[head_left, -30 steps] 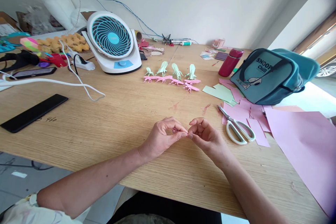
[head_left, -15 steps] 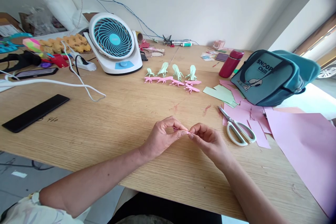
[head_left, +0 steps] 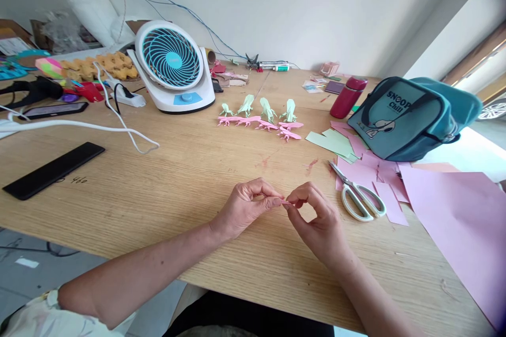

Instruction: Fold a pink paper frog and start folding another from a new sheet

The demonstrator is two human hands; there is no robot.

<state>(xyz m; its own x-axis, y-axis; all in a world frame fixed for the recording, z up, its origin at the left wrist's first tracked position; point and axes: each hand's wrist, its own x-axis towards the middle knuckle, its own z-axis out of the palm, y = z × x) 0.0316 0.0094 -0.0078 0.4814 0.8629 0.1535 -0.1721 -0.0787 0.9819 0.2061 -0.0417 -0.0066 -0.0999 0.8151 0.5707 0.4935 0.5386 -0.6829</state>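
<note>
Between my hands is a small folded piece of pink paper [head_left: 286,202], mostly hidden by the fingers. My left hand [head_left: 249,205] pinches one end of it between thumb and forefinger. At the other end my right hand [head_left: 318,221] pinches it with thumb and fingertips. Both hands are just over the wooden table [head_left: 190,189]. Beyond them stand several pink folded paper insects [head_left: 266,125] in a row, with several pale green ones [head_left: 268,109] behind. White-handled scissors [head_left: 358,195] lie open to the right of my right hand.
Pink paper sheets [head_left: 454,210] and green paper strips [head_left: 332,143] lie at the right. Behind them are a teal bag [head_left: 407,116] and a red flask [head_left: 348,97]. A fan [head_left: 174,68], white cable [head_left: 79,123] and black strip [head_left: 55,168] are at the left.
My right hand's fingers have lifted and curved into a rounder pinch, and slightly more of the pink paper shows. My left hand stays nearly in place.
</note>
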